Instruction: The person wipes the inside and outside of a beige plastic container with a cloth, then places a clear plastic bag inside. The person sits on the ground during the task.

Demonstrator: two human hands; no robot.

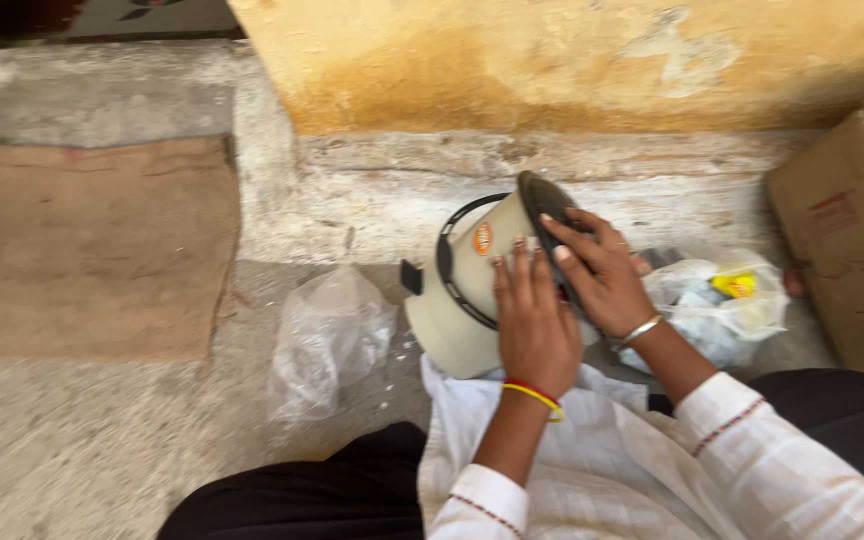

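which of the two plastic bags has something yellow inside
The plastic bag on the right, beside the right hand, shows a yellow item; the crumpled one on the left looks empty.
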